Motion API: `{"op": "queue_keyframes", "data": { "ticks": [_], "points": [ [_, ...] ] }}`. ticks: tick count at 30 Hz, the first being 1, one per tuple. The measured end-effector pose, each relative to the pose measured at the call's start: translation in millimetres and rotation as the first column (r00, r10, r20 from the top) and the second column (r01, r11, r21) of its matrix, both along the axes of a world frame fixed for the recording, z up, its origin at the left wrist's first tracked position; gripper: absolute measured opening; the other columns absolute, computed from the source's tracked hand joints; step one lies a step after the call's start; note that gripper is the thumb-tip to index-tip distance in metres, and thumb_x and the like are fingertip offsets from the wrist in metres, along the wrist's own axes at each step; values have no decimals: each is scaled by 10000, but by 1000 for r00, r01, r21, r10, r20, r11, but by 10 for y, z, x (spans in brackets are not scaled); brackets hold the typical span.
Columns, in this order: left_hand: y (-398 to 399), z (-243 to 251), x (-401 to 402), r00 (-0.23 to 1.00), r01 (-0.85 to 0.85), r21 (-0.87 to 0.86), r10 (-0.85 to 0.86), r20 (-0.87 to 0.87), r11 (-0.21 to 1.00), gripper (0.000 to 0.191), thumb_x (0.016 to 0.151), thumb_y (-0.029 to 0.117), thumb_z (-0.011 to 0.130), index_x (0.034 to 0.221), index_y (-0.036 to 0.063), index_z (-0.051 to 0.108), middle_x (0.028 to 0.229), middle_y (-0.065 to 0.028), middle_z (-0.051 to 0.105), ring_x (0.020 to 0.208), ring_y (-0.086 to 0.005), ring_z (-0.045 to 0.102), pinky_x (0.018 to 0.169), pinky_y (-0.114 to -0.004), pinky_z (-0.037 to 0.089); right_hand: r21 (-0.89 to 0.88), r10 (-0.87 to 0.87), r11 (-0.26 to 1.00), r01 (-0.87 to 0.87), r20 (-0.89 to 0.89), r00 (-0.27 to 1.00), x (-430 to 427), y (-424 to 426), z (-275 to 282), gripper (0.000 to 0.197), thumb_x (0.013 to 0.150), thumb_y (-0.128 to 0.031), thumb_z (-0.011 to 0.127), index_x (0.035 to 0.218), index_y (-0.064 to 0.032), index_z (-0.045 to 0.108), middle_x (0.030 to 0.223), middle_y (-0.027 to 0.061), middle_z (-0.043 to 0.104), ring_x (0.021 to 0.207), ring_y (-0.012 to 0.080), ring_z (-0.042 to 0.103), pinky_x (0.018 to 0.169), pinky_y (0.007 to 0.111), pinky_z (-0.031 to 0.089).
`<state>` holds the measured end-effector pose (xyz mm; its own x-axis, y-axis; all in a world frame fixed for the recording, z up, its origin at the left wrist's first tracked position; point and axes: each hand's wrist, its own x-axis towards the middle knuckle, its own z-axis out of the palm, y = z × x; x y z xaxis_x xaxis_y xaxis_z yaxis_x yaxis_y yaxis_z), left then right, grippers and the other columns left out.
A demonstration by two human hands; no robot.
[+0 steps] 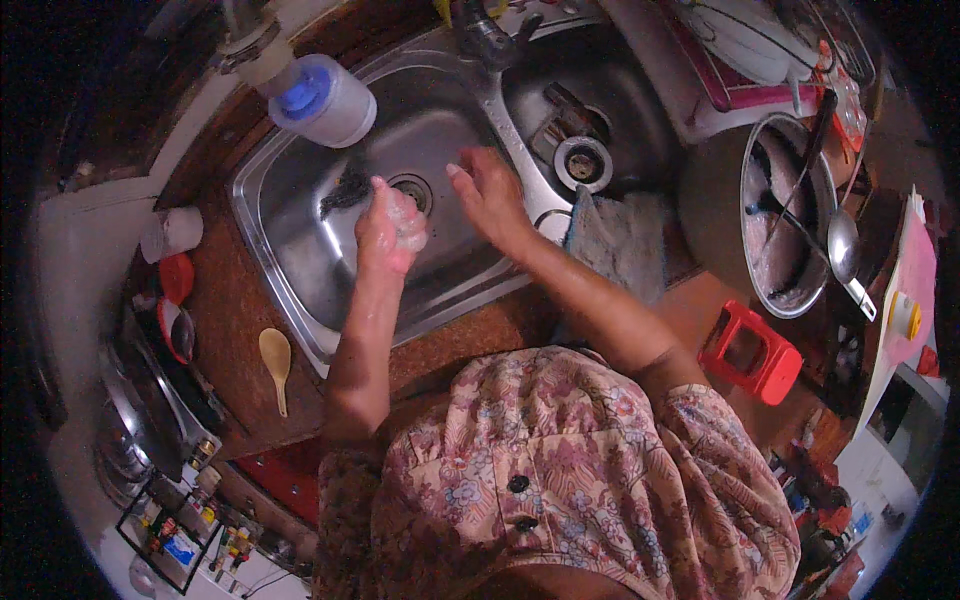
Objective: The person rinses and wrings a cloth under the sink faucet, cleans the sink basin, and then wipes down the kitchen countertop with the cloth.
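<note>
Over the left basin of a stainless steel sink (300, 300), my left hand (394, 225) is curled up, with white suds on its fingers. Whether it holds something I cannot tell. A dark scouring pad or brush (349, 191) lies on the basin floor beside that hand. The drain (412, 193) shows just behind its fingers. My right hand (489, 193) hovers near the divider between the basins, loosely bent, thumb apart, with nothing visible in it. A white water filter housing with a blue part (330, 101) hangs above the basin's far left corner.
The faucet (487, 41) stands behind the divider. A drain strainer (583, 163) sits in the right basin; a grey cloth (619, 240) drapes its front edge. Rightward are a large metal pot (787, 217) with utensils and a red plastic holder (750, 352). A wooden spoon (275, 360) lies left.
</note>
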<state>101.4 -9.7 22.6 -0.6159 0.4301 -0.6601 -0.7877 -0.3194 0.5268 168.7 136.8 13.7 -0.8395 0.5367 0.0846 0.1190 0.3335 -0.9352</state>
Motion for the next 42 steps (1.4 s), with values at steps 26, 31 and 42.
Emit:
{"op": "queue_keyframes", "data": {
  "ticks": [26, 31, 42],
  "points": [
    [37, -219, 197, 992, -14, 512, 75, -98, 859, 397, 948, 292, 370, 1269, 61, 405, 1272, -83, 450, 1189, -220, 419, 1021, -417, 314, 278, 418, 876, -394, -31, 908, -238, -801, -210, 517, 846, -316, 498, 1284, -53, 423, 1398, 155, 313, 1288, 318, 298, 1028, 511, 212],
    [95, 34, 186, 948, -310, 173, 291, 126, 935, 500, 949, 361, 328, 1353, 68, 296, 1358, -96, 367, 1242, -240, 363, 1050, -427, 269, 374, 340, 864, -336, 58, 939, -352, -344, -212, 493, 834, -285, 514, 1260, -44, 449, 1371, 179, 348, 1278, 340, 313, 1040, 511, 202],
    [203, 173, 251, 992, -126, 375, 129, 17, 919, 531, 931, 383, 329, 1373, 95, 274, 1416, -74, 303, 1307, -247, 272, 1086, -425, 187, 416, 457, 801, -430, 38, 889, -436, -278, -88, 519, 837, -352, 464, 1275, -76, 433, 1412, 142, 293, 1323, 311, 231, 1013, 588, 148]
  ]
}}
